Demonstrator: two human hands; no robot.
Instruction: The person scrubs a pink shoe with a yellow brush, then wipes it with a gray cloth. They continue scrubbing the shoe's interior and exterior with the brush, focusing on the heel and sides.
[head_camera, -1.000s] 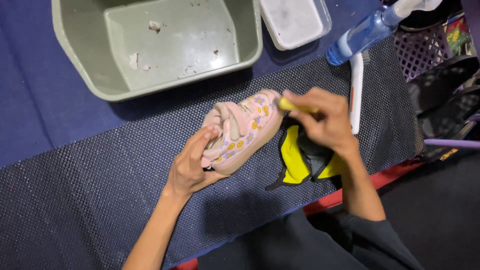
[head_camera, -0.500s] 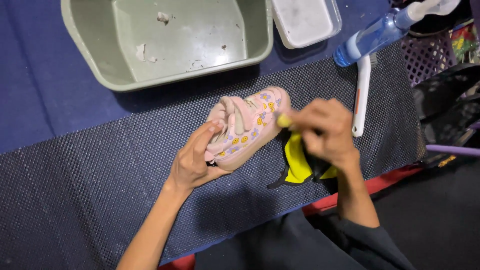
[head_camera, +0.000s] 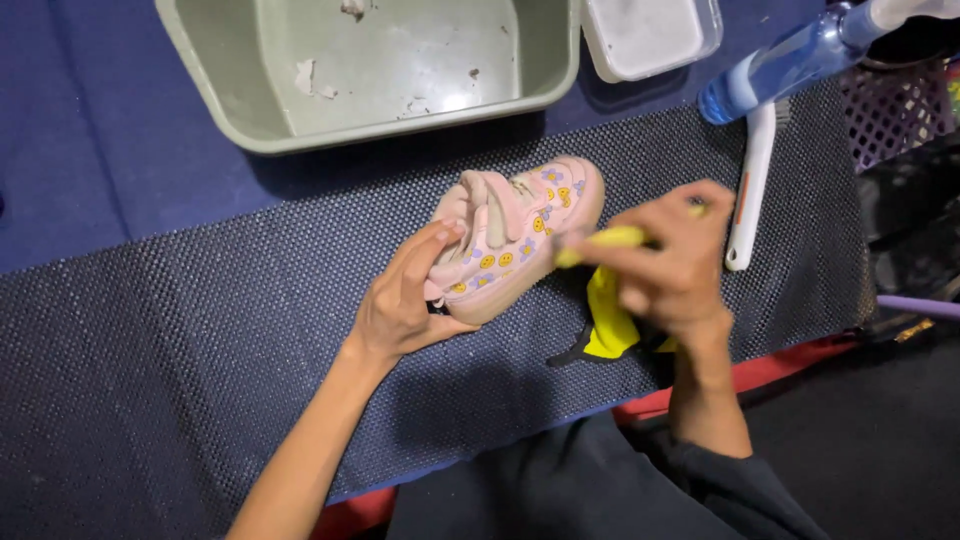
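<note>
A small pink child's shoe (head_camera: 520, 232) with yellow and purple prints lies on its side on a dark textured mat (head_camera: 180, 350). My left hand (head_camera: 405, 300) grips its heel end. My right hand (head_camera: 668, 262) holds a thin yellow tool (head_camera: 608, 240), probably a small brush, whose tip touches the shoe's side near the toe. A yellow and black cloth (head_camera: 605, 325) sits under my right hand, partly hidden.
A grey-green plastic tub (head_camera: 250, 120) with a little residue stands at the back. Beside it are a white lidded container (head_camera: 650, 35), a blue spray bottle (head_camera: 780, 70) and a white brush (head_camera: 752, 190). A purple mesh basket (head_camera: 900, 115) is at the right edge.
My right hand has moved the yellow tool from the shoe's toe down along its side. My left hand keeps its hold on the shoe.
</note>
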